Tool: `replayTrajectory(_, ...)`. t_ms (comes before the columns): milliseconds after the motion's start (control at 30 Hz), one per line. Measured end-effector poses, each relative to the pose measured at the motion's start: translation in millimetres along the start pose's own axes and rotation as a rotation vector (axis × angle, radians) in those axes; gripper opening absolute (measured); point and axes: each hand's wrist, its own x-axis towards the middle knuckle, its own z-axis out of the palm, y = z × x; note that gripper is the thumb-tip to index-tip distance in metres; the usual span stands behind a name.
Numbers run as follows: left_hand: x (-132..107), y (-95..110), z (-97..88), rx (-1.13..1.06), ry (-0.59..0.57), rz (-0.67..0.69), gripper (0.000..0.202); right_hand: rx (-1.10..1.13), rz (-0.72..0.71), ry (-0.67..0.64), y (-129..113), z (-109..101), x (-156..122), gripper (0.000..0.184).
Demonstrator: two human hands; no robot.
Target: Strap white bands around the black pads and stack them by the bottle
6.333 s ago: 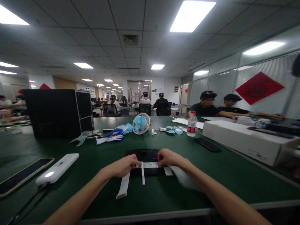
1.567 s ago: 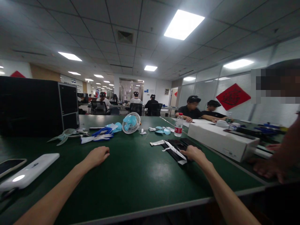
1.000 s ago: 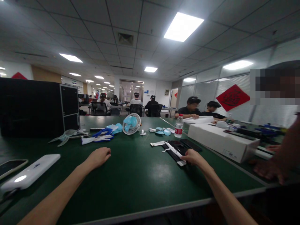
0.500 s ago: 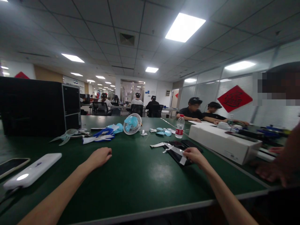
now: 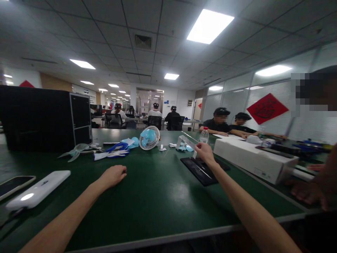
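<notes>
My right hand (image 5: pixel 204 152) is raised above the green table, pinching one end of a clear film strip (image 5: pixel 185 141) that hangs in the air to its left. Below it lies a flat black panel (image 5: pixel 200 170), bare of the strips. My left hand (image 5: pixel 113 175) rests on the table (image 5: pixel 158 196) with its fingers curled under, holding nothing I can see.
A white power bank (image 5: pixel 38 190) and a phone (image 5: pixel 14 182) lie at the left. Behind are a black computer case (image 5: pixel 47 119), gloves (image 5: pixel 112 151), a small fan (image 5: pixel 149 137), a water bottle (image 5: pixel 203 135) and a long white box (image 5: pixel 252 160). Another person's hand (image 5: pixel 308 191) rests at the right.
My right hand has risen from the black panel, lifting the film strip off it into the air. The left hand has stayed where it was.
</notes>
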Motion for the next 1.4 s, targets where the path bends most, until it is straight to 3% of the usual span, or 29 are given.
replayTrajectory(100, 1.0, -2.3, 1.1, -0.005, 0.004, -0.001, 0.026, -0.178, -0.041, 0.017, -11.1, 23.4, 24.8, 0.028)
replayTrajectory(200, -0.6, -1.0, -0.4, -0.024, -0.004, -0.011, 0.026, -0.316, -0.103, -0.061, -16.9, 50.7, 39.4, 0.031)
replayTrajectory(367, -1.0, -1.1, -0.7, -0.034, -0.010, -0.011, 0.026, -0.351, -0.149, -0.177, -20.7, 89.1, 37.6, 0.031)
replayTrajectory(500, 0.1, -2.2, 0.3, -0.043, -0.014, -0.006, 0.026, -0.360, -0.151, -0.249, -15.1, 102.6, 30.2, 0.030)
replayTrajectory(633, -1.8, 5.4, -1.7, -0.014, 0.007, 0.007, 0.023, -0.378, -0.112, -0.269, 2.6, 94.8, 29.4, 0.030)
replayTrajectory(767, -1.2, 11.7, -0.9, -0.008, 0.011, 0.022, 0.022, -0.412, -0.010, -0.286, 32.4, 67.6, 27.5, 0.030)
replayTrajectory(900, 0.7, 12.2, 2.5, -0.001, 0.002, 0.030, 0.021, -0.431, 0.131, -0.378, 63.1, 40.6, 18.9, 0.033)
replayTrajectory(1033, 1.0, 11.2, 5.0, -0.024, -0.029, 0.020, 0.024, -0.413, 0.210, -0.477, 79.1, 32.2, 11.0, 0.038)
replayTrajectory(1233, 0.7, 10.4, 4.7, -0.003, -0.009, 0.039, 0.026, -0.395, 0.216, -0.519, 78.9, 26.8, 9.8, 0.040)
replayTrajectory(1400, -1.0, 14.2, 0.8, -0.001, -0.018, 0.036, 0.026, -0.361, 0.090, -0.683, 48.4, 20.8, -2.1, 0.026)
